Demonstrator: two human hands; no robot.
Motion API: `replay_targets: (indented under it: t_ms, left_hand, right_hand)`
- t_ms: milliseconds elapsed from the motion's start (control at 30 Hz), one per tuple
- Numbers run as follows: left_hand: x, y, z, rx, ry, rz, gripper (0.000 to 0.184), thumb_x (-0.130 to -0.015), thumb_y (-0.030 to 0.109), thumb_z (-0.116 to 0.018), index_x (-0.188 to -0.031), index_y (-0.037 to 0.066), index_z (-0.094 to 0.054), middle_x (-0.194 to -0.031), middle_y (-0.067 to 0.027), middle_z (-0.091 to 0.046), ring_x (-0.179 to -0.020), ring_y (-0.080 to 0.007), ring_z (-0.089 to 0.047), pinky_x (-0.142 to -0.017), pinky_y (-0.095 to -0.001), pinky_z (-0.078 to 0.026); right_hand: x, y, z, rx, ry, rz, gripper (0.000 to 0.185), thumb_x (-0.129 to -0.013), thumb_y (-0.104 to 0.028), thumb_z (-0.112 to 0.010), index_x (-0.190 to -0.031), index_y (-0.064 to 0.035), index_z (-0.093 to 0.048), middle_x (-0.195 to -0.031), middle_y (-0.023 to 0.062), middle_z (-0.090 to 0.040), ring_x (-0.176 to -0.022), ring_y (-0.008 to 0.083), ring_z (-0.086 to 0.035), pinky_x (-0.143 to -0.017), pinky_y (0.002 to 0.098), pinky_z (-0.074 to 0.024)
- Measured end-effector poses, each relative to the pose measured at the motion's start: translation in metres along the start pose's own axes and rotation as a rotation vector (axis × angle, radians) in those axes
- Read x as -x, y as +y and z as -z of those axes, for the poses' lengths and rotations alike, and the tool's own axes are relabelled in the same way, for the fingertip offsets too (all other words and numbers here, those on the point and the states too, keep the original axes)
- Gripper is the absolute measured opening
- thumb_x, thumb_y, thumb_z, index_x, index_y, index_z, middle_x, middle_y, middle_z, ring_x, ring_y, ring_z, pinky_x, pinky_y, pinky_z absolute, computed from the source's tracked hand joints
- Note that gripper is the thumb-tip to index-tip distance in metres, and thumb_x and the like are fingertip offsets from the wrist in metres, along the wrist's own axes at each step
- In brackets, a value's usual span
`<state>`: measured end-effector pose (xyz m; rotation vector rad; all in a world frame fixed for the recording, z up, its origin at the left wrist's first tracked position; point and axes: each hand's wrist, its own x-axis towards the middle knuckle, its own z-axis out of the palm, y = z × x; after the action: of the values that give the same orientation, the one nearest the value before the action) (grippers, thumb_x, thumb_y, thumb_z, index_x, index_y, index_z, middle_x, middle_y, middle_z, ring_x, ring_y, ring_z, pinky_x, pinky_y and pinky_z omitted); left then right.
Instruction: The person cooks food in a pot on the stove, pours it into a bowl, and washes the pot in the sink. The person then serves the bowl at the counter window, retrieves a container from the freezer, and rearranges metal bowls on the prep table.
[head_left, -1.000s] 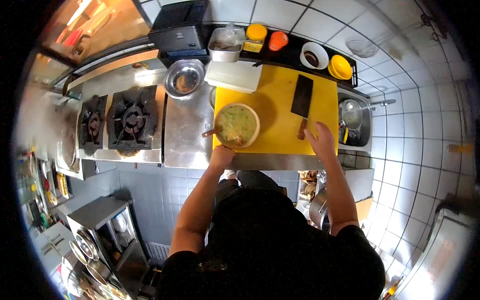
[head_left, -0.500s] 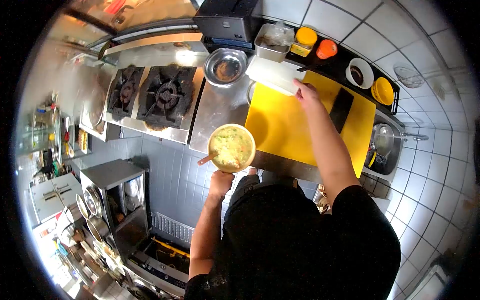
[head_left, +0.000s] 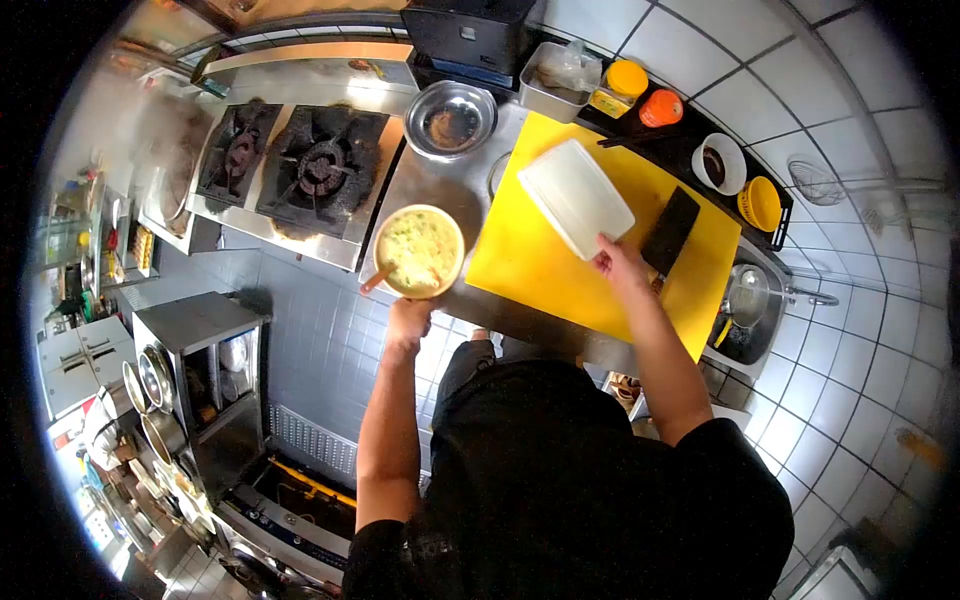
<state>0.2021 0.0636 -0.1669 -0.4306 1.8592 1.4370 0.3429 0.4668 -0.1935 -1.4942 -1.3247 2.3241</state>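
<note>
"What's happening on the left?"
"The left hand (head_left: 410, 322) is closing snugly on the near side of 1 bowl (head_left: 459, 256), which is overlapping the front edge of the desk (head_left: 440, 185)."
"And the right?"
"The right hand (head_left: 618, 262) is pinching 1 corner of a white container (head_left: 577, 198), which is slanting over the yellow board (head_left: 515, 235), near the cleaver (head_left: 671, 230)."

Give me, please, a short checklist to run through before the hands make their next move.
1. Left hand gripping the bowl: ok, at its near side.
2. Mixture kept inside the bowl: ok, no spill visible.
3. Right hand gripping the white container: ok, at its near end.
4. Container lifted off the yellow board: cannot tell.
5. Cleaver well away from the right hand: not ok, close beside it.
</note>
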Motion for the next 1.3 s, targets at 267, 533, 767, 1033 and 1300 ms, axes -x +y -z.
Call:
replay_targets:
  t_ms: [267, 533, 767, 1033, 1300]
  left_hand:
    - [-0.030, 0.015, -0.001, -0.003, -0.006, 0.026, 0.008, -0.080, 0.004, -0.066, -0.086, 0.002, -0.062, -0.059, 0.0006, -0.052, -0.041, -0.0072, -0.040, -0.037, -0.0247, -0.028]
    - [-0.005, 0.017, 0.004, 0.289, -0.085, -0.004, 0.020, -0.088, 0.013, -0.065, -0.103, 0.000, -0.060, -0.079, -0.0049, -0.061, -0.064, -0.0126, -0.057, -0.057, -0.0264, -0.047]
    - [0.060, -0.008, -0.028, -0.552, 0.126, -0.277, 0.032, -0.092, 0.023, -0.068, -0.078, -0.007, -0.067, -0.065, -0.0167, -0.065, -0.060, -0.0247, -0.064, -0.060, -0.0391, -0.051]
    - [-0.066, 0.123, -0.184, -0.444, 0.105, -0.807, 0.046, -0.087, 0.027, -0.075, -0.115, -0.008, -0.066, -0.095, -0.0270, -0.066, -0.083, -0.0397, -0.066, -0.074, -0.0433, -0.055]
    - [-0.114, 0.146, -0.201, -0.025, -0.207, -0.243, 0.023, -0.090, 0.018, -0.075, -0.099, -0.003, -0.073, -0.082, -0.0056, -0.070, -0.066, -0.0116, -0.062, -0.059, -0.0277, -0.049]
  right_hand:
    - [0.024, -0.080, -0.055, 1.127, 0.461, 1.010, 0.049, -0.094, -0.038, -0.065, -0.122, 0.0023, -0.062, -0.120, 0.0228, -0.065, -0.113, 0.0414, -0.058, -0.099, 0.0471, -0.0450]
    - [-0.076, -0.135, -0.089, 1.044, 0.014, 0.348, 0.065, -0.083, -0.057, -0.071, -0.113, 0.0010, -0.068, -0.111, 0.0165, -0.071, -0.100, 0.0305, -0.068, -0.089, 0.0384, -0.0518]
    - [-0.103, -0.115, -0.072, 0.992, 0.080, 0.428, 0.066, -0.081, -0.060, -0.074, -0.100, 0.0029, -0.068, -0.096, 0.0155, -0.071, -0.089, 0.0256, -0.066, -0.081, 0.0374, -0.0516]
    - [-0.075, -0.069, -0.058, 0.949, 0.241, 0.459, 0.066, -0.085, -0.061, -0.069, -0.093, 0.0046, -0.064, -0.094, 0.0204, -0.069, -0.086, 0.0343, -0.065, -0.078, 0.0419, -0.0503]
    - [-0.084, -0.049, -0.061, 0.822, 0.328, 0.417, 0.067, -0.086, -0.059, -0.068, -0.104, 0.0048, -0.063, -0.107, 0.0195, -0.068, -0.097, 0.0328, -0.065, -0.084, 0.0412, -0.0493]
